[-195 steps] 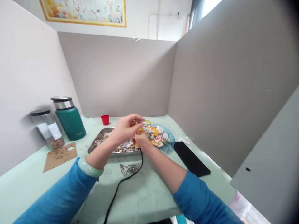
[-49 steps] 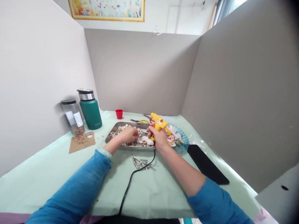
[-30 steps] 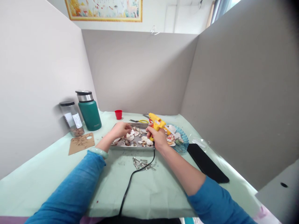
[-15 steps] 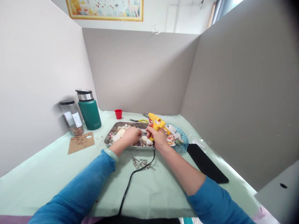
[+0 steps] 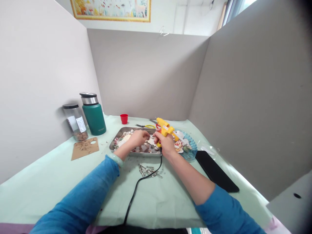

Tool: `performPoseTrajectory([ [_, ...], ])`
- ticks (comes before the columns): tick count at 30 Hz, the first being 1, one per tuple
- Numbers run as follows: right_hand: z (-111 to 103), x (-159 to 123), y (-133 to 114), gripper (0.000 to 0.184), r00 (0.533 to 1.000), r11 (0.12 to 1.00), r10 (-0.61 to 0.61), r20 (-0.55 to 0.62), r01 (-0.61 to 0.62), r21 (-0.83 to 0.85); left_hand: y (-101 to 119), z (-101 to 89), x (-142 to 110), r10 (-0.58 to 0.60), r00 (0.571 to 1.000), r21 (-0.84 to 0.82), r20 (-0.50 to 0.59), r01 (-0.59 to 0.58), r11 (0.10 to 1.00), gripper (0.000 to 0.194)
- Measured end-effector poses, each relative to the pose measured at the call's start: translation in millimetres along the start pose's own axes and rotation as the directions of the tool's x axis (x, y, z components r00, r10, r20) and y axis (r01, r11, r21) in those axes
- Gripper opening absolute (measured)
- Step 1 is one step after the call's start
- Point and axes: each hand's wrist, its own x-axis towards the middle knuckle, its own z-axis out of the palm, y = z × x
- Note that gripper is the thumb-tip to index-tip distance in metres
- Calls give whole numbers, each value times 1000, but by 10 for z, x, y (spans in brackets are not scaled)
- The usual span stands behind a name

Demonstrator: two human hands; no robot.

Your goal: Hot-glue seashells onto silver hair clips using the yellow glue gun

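Observation:
My right hand is closed round the handle of a yellow glue gun, held over the right end of a metal tray of seashells. Its black cord trails toward me across the table. My left hand hovers low over the shells in the tray, fingers curled together in a pinch; what they hold is too small to make out. Beside the tray on the right stands a blue glass plate with coloured shells.
A green flask, a clear jar and a brown card stand at the left. A red cup and yellow-handled scissors lie behind the tray. Metal clips lie before it; a black phone lies right. Grey partitions enclose the table.
My left hand has kept shifting among the shells in the tray, now a little farther back and right. The right hand and glue gun have stayed nearly still.

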Motion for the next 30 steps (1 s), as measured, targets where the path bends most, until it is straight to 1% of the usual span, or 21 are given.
performPoseTrajectory([
  [1,1,0,-2,23,1000,1000,-2,1,2,1,-14,-44,-16,-19,999,-23,43,20,1000,28],
  [2,2,-1,-3,23,1000,1000,-4,2,4,3,-23,-77,-36,-30,993,-47,117,36,998,25],
  [4,0,-2,-6,24,1000,1000,-3,3,3,-3,-23,-99,-79,-41,955,-110,295,76,991,19],
  [5,-1,-2,-6,24,1000,1000,-4,2,4,-10,-14,-92,-96,-41,932,-141,361,98,985,18],
  [6,-4,-2,-6,24,1000,1000,-5,3,6,-16,-1,-78,-108,-41,919,-166,392,114,980,20],
  [7,-6,-1,-4,23,1000,1000,-7,8,7,-20,14,-62,-114,-39,922,-182,385,117,976,22],
  [10,-15,10,12,24,1000,1000,-10,26,11,-14,43,-49,-106,-4,971,-209,238,55,976,24],
  [11,-17,15,19,24,1000,1000,-10,30,10,-15,40,-64,-102,11,979,-225,204,35,974,24],
  [12,-19,20,26,24,1000,1000,-9,30,10,-16,30,-87,-99,22,981,-241,193,26,970,23],
  [15,-22,28,40,24,1000,1000,-6,24,7,-24,-19,-172,-103,13,971,-222,241,42,974,24],
  [16,-22,28,39,23,1000,1000,-5,24,6,-28,-33,-191,-106,7,969,-182,248,40,982,25],
  [18,-19,22,31,23,1000,999,-4,22,4,-35,-47,-197,-104,3,976,-68,219,12,998,25],
  [21,-11,6,6,23,1000,999,-1,16,2,-34,-25,-124,-72,42,991,122,130,-58,991,23],
  [22,-8,0,-2,23,1000,1000,0,16,1,-32,-12,-84,-55,51,992,173,118,-71,982,23],
  [26,3,-13,-19,21,1000,1000,-1,28,2,-19,23,86,11,61,983,306,171,-111,945,24],
  [28,4,-11,-16,20,999,1000,-4,35,4,-13,21,158,36,67,984,358,164,-122,926,23],
  [30,3,-5,-7,20,999,1000,-5,41,6,-9,13,212,51,76,988,392,134,-123,912,22],
])
